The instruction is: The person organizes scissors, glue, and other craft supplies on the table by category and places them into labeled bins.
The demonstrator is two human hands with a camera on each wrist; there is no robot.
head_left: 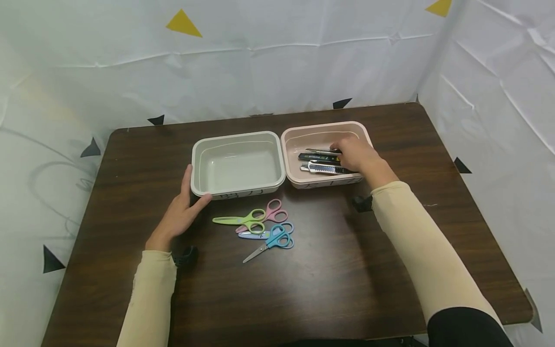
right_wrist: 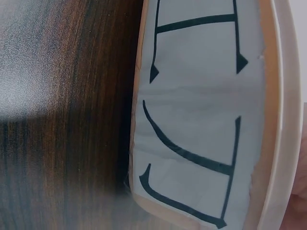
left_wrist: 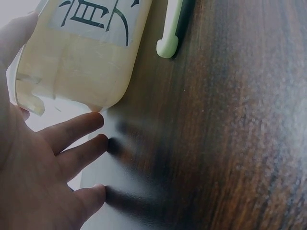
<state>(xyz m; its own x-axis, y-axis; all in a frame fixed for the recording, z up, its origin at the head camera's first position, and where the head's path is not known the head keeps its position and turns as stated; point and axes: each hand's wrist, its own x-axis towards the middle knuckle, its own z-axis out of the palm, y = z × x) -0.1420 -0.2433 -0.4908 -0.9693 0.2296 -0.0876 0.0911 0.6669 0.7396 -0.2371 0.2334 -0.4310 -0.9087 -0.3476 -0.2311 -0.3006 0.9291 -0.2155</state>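
My left hand holds its fingers straight at the left side of a pale green plastic bin, thumb at the near corner of its rim. In the left wrist view, the fingers spread beside the bin's lower corner. My right hand reaches into a pink bin, fingers bent down over the tool ends. A slim silver cutter, a black cutter and a white-and-black utility knife lie there. The hand covers their right ends; whether it grips one I cannot tell.
In front of the bins lies a cluster of scissors: green, pink, light blue and teal. The brown table is bounded by white sheeting behind and at the sides.
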